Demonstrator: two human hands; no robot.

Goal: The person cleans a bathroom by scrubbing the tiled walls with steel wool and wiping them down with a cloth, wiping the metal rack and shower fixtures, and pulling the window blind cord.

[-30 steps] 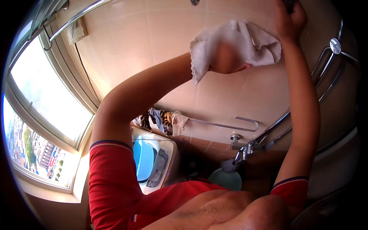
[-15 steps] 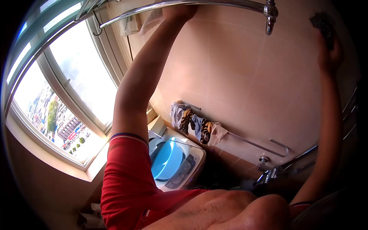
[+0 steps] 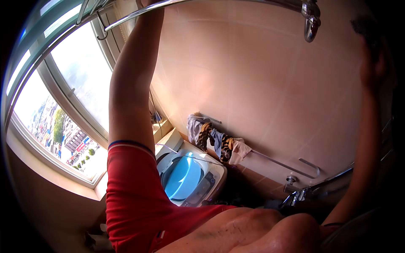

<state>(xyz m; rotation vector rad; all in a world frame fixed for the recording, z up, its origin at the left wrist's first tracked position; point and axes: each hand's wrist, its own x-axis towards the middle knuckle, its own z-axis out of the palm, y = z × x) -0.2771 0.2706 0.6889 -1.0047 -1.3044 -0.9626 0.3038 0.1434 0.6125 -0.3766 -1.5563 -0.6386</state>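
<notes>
The scrubber point(image 3: 366, 31) in my right hand point(image 3: 374, 67) looks rough, its material too dark to tell, while my sleeve point(image 3: 133, 181) is matt cloth. The rail point(image 3: 122, 22) is smooth, glossy metal, the wall point(image 3: 236, 76) smooth tile with a soft sheen. The basin point(image 3: 183, 179) and washer point(image 3: 218, 173) are shiny plastic, the rags point(image 3: 217, 141) creased cloth.

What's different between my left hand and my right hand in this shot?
The left hand is mostly cut off by the picture's top edge, while the right hand shows far more fully, in deep shadow at the right. The right hand holds a dark object; whether the left hand holds anything can't be seen. A metal rod passes close by the left hand; the right hand is well apart from it. Both are raised.
</notes>
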